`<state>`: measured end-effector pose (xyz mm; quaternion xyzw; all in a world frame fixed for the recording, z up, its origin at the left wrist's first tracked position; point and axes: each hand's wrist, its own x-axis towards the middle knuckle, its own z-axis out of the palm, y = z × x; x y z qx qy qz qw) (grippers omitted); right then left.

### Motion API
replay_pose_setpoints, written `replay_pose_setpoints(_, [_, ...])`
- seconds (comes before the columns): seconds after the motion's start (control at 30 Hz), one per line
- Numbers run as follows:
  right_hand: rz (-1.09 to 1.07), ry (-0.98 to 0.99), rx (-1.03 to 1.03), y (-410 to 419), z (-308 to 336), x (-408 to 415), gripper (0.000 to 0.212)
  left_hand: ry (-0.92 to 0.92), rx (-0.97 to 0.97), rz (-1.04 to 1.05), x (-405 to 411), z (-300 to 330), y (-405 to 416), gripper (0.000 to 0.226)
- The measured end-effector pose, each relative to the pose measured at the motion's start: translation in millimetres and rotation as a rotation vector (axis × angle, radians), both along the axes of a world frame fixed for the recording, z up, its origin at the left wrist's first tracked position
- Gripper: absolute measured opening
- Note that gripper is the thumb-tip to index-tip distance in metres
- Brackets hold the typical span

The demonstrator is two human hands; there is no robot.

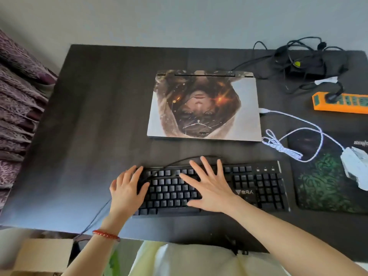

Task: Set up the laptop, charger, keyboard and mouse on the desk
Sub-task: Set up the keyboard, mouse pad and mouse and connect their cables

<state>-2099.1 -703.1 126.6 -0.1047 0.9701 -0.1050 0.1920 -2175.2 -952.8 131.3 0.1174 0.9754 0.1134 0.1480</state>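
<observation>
The black keyboard (211, 188), dark-keyed, lies flat just in front of the closed laptop (205, 105). The left hand (127, 193) rests on its left end, the right hand (211, 188) over its middle, both open-fingered, grasping nothing.

Soft, even daylight fills the scene, with no hard shadows anywhere. The dark desk (95, 120) picks up a pale, hazy sheen along its left and near-left side, brightest toward the front corner, which suggests light coming from the left. Faint, diffuse shadows sit under the left hand (127, 193) and right hand (209, 188) on the keyboard (258, 188). The white mouse (354, 166) and its cable (298, 126) look slightly overexposed, their detail washed out. Overall sharpness is modest, with a smeary, compressed softness. Wide-angle distortion bends the desk edges and stretches the forearms near the bottom. The lower-left corner is blurred.
</observation>
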Motion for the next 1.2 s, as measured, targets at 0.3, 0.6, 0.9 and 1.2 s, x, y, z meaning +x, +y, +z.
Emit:
replay_pose_setpoints(0.3, [-0.18, -0.018, 0.088, -18, -10, 1, 0.083, -0.083, 0.271, -0.107, -35, -20, -9, 0.044])
replay_pose_setpoints(0.6, [-0.217, -0.019, -0.003, -18, -5, 0, 0.074, -0.162, 0.374, 0.201, -47, -4, -39, 0.049])
replay_pose_setpoints(0.9, [0.17, 0.143, -0.311, -146, 29, -71, 0.048, -0.273, 0.284, 0.334, -8, 31, -105, 0.01])
replay_pose_setpoints(1.2, [-0.322, 0.229, -0.207, -149, 50, -141, 0.037, -0.233, 0.54, 0.529, -5, 69, -249, 0.02])
